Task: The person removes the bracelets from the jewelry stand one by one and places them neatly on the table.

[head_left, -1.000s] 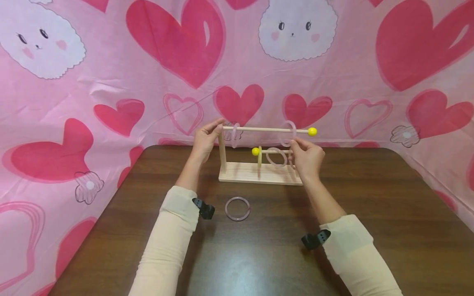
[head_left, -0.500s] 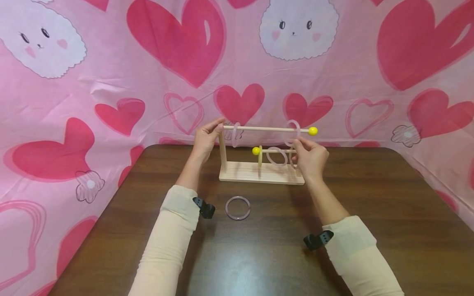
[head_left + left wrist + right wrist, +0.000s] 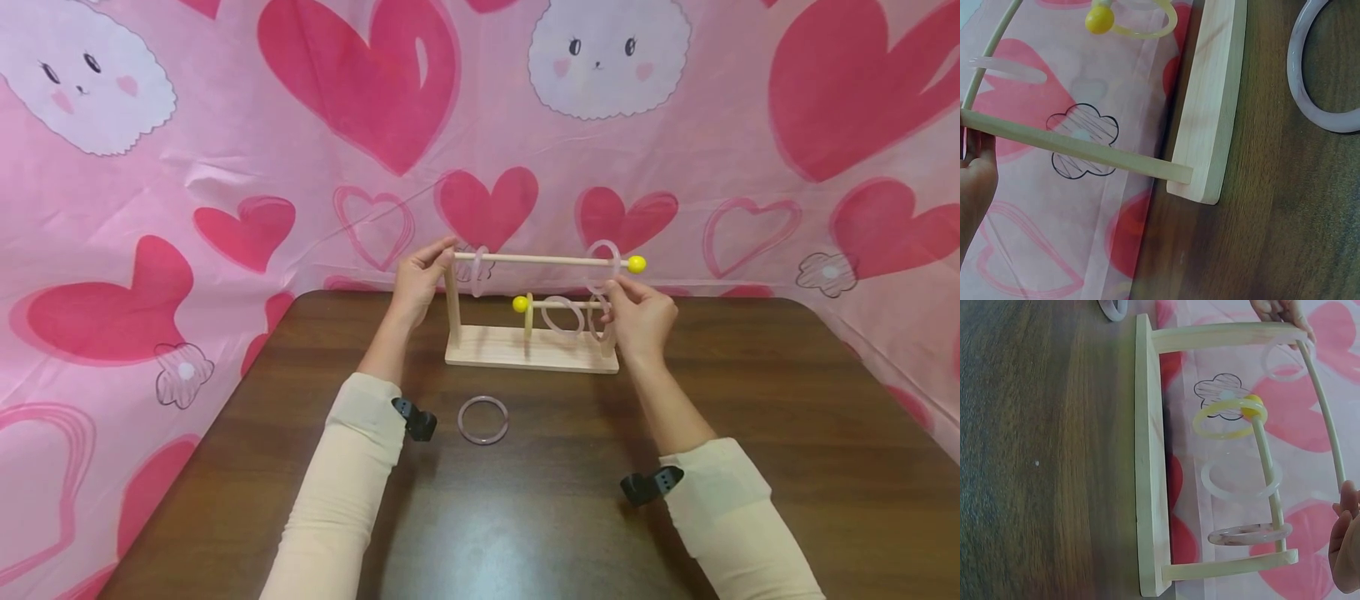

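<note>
A wooden bangle stand (image 3: 532,357) has an upper and a lower rod, each tipped with a yellow ball. My left hand (image 3: 418,283) holds the top of its left post. My right hand (image 3: 641,321) pinches a pale pink bangle (image 3: 603,242) around the upper rod, close to the ball end. Farther left on that rod hangs another pale pink bangle (image 3: 476,277). In the right wrist view, the lower rod carries a yellow bangle (image 3: 1222,435), a whitish bangle (image 3: 1215,487) and a mottled bangle (image 3: 1250,535); the right hand is partly cut off there.
A purple bangle (image 3: 483,442) lies flat on the brown wooden table (image 3: 525,517), in front of the stand and between the forearms. Behind the table hangs a pink cloth (image 3: 300,150) printed with hearts. Each wrist wears a small black camera.
My right hand has slid the pale pink bangle a little to the right along the upper rod, nearer the yellow ball. The left hand stays on the post.
</note>
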A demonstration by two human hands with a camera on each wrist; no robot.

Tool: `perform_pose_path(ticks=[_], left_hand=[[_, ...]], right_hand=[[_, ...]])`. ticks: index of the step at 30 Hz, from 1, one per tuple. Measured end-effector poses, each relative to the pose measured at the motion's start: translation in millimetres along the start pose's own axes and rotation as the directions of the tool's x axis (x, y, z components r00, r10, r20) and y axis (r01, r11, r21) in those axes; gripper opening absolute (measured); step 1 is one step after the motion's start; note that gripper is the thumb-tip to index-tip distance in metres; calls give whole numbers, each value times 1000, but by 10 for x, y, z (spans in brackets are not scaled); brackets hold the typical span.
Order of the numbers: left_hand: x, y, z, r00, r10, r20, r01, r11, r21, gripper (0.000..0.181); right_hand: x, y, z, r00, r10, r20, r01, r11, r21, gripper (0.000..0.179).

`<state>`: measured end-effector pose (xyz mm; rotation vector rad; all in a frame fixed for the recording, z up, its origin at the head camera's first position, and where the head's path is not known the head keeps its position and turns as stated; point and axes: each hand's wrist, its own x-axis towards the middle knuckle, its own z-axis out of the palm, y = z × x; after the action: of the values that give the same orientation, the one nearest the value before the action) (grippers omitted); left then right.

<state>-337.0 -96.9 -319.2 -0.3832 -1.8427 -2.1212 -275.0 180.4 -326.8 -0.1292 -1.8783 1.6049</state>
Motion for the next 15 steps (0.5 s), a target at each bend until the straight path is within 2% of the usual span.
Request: perform_pose_path(ticks=[10,15], left_hand=[[11,-5,10,1000,6,-12,-6,1000,7,32],[10,-14,7,1000,9,-11,-8,1000,6,32]], right_hand=[[62,1,-61,995,97,-25,-95,992,83,23],[65,-15,-88,994,108,-21,-104,987,122,23]])
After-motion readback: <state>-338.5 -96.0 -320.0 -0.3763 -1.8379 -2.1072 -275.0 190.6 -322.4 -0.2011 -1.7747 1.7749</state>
